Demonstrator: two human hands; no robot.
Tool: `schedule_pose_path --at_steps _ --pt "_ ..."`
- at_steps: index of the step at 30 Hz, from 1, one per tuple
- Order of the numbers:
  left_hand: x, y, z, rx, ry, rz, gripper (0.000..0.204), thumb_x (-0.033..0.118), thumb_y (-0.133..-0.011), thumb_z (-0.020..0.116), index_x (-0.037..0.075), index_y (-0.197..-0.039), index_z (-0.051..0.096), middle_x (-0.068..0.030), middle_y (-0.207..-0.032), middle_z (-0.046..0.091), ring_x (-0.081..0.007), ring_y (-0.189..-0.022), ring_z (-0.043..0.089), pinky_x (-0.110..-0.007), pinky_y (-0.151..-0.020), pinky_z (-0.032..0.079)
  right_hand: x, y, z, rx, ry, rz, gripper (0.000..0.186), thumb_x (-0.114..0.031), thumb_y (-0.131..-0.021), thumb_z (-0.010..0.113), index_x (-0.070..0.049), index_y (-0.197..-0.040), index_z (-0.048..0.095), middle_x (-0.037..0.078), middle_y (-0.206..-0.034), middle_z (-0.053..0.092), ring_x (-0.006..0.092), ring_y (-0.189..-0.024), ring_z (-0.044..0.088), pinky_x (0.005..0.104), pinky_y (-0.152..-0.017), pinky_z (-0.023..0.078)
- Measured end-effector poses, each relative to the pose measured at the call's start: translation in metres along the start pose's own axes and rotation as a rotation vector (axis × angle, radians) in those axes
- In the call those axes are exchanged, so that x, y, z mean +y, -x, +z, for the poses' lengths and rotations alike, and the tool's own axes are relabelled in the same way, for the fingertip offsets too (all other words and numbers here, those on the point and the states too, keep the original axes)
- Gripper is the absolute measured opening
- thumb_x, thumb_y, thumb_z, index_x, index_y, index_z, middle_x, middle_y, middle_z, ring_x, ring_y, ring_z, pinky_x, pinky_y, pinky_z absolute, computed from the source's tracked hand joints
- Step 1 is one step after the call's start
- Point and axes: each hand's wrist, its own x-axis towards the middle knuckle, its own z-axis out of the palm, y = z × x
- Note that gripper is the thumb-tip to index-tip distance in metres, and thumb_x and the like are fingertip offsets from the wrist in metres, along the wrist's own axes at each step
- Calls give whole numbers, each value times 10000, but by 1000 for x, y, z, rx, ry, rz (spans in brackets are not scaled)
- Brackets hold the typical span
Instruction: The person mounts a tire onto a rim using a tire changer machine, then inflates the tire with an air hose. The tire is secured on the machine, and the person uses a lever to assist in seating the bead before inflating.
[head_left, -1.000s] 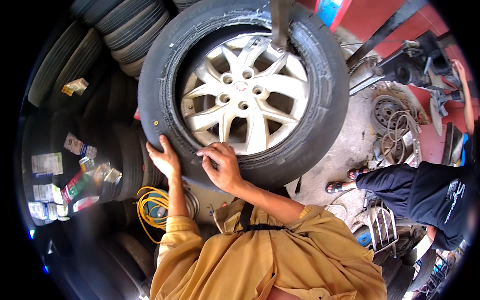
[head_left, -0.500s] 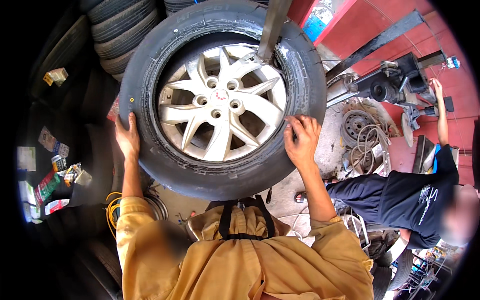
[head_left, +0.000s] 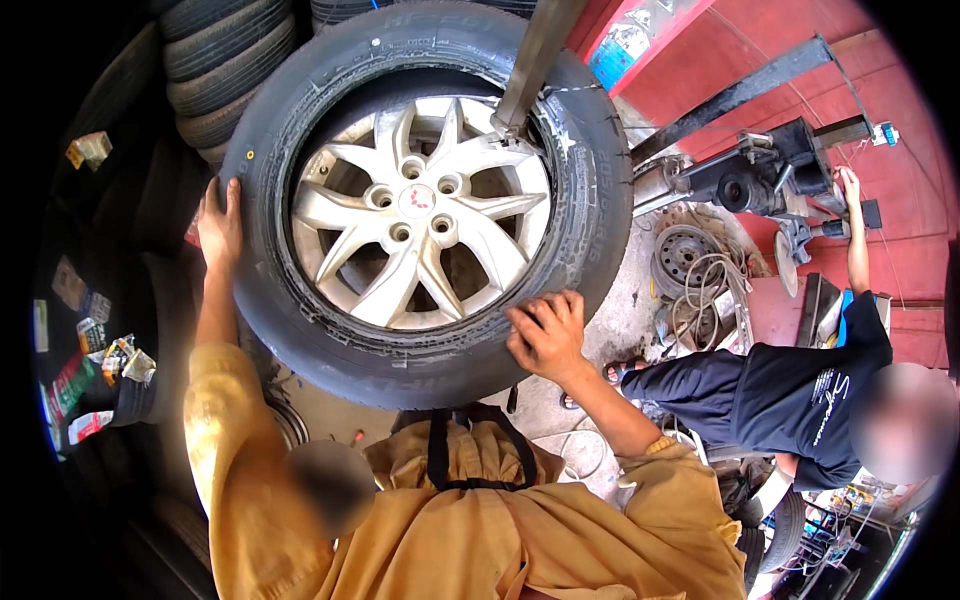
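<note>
A black tire (head_left: 420, 372) sits around a silver alloy wheel (head_left: 403, 287) with swept spokes and a small red emblem on its cap. The wheel lies face up and appears off-centre in the tire. At the upper right of the rim, the lower end of an upright metal post (head_left: 525, 75) meets the rim edge. My left hand (head_left: 220, 225) lies against the tire's left outer edge, its fingers stretched out and apart. On the lower right sidewall rests my right hand (head_left: 552, 335), fingers bent and slightly apart, with nothing seen in them.
Stacked tires (head_left: 225, 70) rise at the far left. To the right, a co-worker in dark clothes (head_left: 800, 405) reaches toward a black machine arm (head_left: 745, 180). A steel wheel (head_left: 685, 255) and looped hose (head_left: 715, 290) lie between us, before a red wall (head_left: 880, 90).
My right hand has moved left and nearer along the sidewall. My left hand has shifted slightly up the tire's edge. The whole scene appears shifted left as the view moved.
</note>
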Motion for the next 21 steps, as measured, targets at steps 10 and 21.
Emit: schedule_pose_path --at_steps 10,21 --pt "-6 -55 20 3 -61 110 625 547 -1003 473 47 -1367 559 -218 -1327 578 -405 -1230 549 -451 -1031 440 -47 12 15 -167 -93 -144 408 -281 -722 750 -108 -1088 703 71 -1013 642 230 -900 606 474 -850 431" --pt "-1 -102 46 103 -323 310 478 482 -1011 466 109 -1257 636 -125 -1187 658 -331 -1092 636 -473 -932 480 -110 -8 33 -147 -188 -49 349 -223 -704 711 -138 -1043 723 25 -948 648 213 -809 599 422 -774 426"
